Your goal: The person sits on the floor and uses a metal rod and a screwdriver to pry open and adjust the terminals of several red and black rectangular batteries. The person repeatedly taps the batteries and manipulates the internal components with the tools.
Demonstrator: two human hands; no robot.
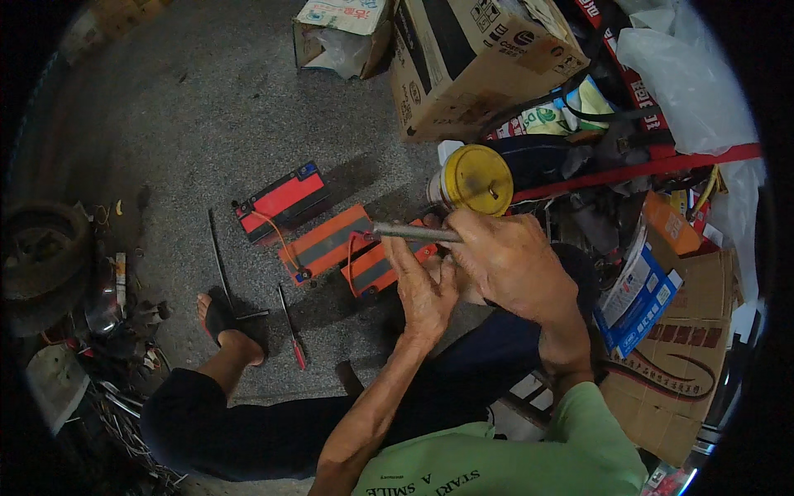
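Observation:
My right hand [509,260] is wrapped round a grey metal bar-shaped tool [413,232], which points left over the batteries; its exact kind I cannot make out. Just under the tool, my left hand [426,293] has its fingers bent against the right end of an orange battery [376,275]; what they grip is hidden. That battery has a grey stripe and a red wire. Beside it lies a second orange and grey battery [329,242], and farther left a red and black battery [285,202]. An orange wire links these last two.
A screwdriver [298,354] and a thin black rod [218,256] lie near my left foot. Behind my hands stands a bucket with a yellow lid [480,179]. Cardboard boxes [463,74] fill the far side; a wheel [41,256] stands at left, a blue box [637,302] at right.

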